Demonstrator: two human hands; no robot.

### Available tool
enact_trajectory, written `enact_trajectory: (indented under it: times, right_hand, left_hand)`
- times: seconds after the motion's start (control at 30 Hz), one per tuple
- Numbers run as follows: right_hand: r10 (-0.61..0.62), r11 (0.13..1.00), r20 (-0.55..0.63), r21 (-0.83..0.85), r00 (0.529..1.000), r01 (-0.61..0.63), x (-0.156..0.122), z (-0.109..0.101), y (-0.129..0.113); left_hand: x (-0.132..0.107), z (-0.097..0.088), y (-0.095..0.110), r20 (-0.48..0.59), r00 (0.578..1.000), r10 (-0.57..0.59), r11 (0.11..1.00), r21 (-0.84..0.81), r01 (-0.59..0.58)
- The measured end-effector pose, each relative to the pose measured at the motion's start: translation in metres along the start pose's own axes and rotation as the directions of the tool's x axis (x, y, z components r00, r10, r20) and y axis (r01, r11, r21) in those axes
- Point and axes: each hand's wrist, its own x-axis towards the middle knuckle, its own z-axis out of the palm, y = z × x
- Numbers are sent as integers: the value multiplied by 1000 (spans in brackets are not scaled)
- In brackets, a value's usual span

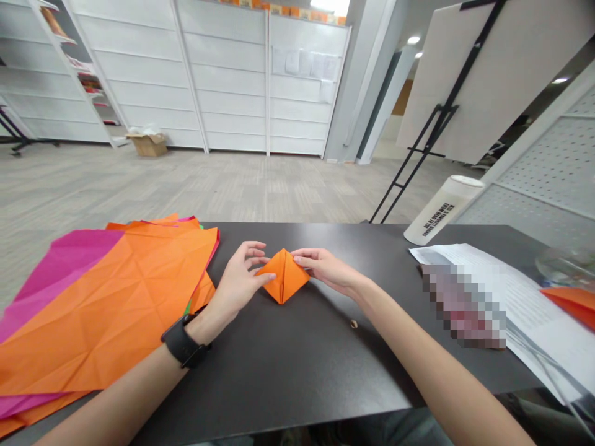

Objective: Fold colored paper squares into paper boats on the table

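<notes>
1. looking through the head view, the only one: a folded orange paper (283, 277) sits on the dark table (297, 371), a small kite shape with its sharp tip pointing toward the person.
2. left hand (239, 282): just left of the folded orange paper, thumb pressed on its left corner, the other fingers curled loosely above it. it reads as a light pinch on that edge, not a flat open palm.
3. right hand (328, 269): just right of the folded orange paper, fingertips closed on its upper right edge near the top fold.
4. black watch (183, 342): on the left wrist, nearer the person than the folded orange paper.
5. stack of coloured sheets (106, 303): left of the folded orange paper, a creased orange sheet on top with pink beneath. its near corner lies under the left forearm.
6. small brown bit (354, 323): on the table, nearer the person than the folded orange paper and to its right, beside the right forearm. cannot tell what it is.
7. printed papers (525, 291): well to the right of the folded orange paper, partly blurred out.
8. white tube (439, 210): beyond and to the right of the folded orange paper, lying tilted at the table's far edge.
</notes>
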Motion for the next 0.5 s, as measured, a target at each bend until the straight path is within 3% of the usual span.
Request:
enact_trajectory:
  times: [0.1,0.23,0.37,0.5]
  right_hand:
    - [-21,999,36,36,999,19,-3,0,-6]
    - [-68,998,44,22,997,67,-3,0,-7]
    - [-158,979,25,-127,987,159,-3,-1,-6]
    - [-186,936,149,-272,971,222,-5,-1,-9]
  left_hand:
    - [2,-2,5,-59,998,-31,985,-170,21]
    - [3,-3,8,-45,988,-145,936,-331,122]
    - [4,-2,8,-19,976,-215,886,-424,187]
    - [6,-4,7,0,973,-232,862,-463,206]
